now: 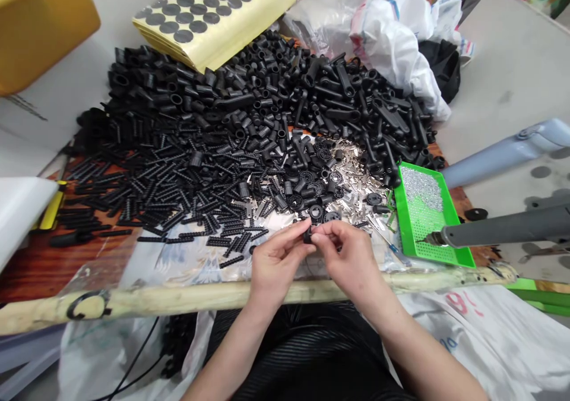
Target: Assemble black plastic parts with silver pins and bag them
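Note:
My left hand (276,264) and my right hand (347,258) meet just above the near table edge, fingertips pinched together on a small black plastic part (308,235). Both hands are closed on it. Right behind them lie black round toothed caps (317,212) among small shiny metal pieces (356,178). Further back spreads a big heap of black plastic tubes and handles (249,110), with ribbed black rods (146,193) on the left.
A green tray (449,223) with tiny screws sits at the right, a grey powered screwdriver (503,227) pointing into it. A stack of yellow sheets with black round pads (214,15) lies at the back. White plastic bags (396,38) sit back right. A yellow box (40,21) stands back left.

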The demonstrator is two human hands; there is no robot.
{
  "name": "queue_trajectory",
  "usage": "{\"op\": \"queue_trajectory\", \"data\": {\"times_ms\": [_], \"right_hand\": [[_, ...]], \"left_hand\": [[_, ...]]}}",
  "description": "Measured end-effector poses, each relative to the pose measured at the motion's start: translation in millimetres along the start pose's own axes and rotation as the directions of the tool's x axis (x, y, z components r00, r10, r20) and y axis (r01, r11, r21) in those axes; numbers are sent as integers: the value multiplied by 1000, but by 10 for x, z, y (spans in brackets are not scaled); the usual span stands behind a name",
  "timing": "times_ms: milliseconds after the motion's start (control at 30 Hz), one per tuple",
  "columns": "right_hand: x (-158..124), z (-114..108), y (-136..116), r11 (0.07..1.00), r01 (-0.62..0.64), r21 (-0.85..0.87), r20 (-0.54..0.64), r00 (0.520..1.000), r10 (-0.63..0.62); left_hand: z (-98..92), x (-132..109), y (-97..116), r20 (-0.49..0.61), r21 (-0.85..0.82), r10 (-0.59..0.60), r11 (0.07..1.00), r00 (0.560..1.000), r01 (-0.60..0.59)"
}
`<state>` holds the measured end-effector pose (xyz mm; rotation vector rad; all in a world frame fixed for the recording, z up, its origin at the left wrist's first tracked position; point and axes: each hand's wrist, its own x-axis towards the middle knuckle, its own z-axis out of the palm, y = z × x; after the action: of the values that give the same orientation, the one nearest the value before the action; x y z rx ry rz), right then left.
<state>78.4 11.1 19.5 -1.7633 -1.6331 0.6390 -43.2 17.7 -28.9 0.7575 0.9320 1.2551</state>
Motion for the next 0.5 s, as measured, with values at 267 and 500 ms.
{"op": "queue_trajectory", "data": {"times_ms": [267, 500], "right_hand": [[70, -153, -108, 996, 41, -78, 110, 993, -33], [64, -236, -243, 959, 157, -238, 115, 984, -133]], "left_hand": [[3, -3, 25, 38, -44, -73, 996, 997, 75], [-12, -23, 52, -1, -42, -50, 998, 999, 50]]}}
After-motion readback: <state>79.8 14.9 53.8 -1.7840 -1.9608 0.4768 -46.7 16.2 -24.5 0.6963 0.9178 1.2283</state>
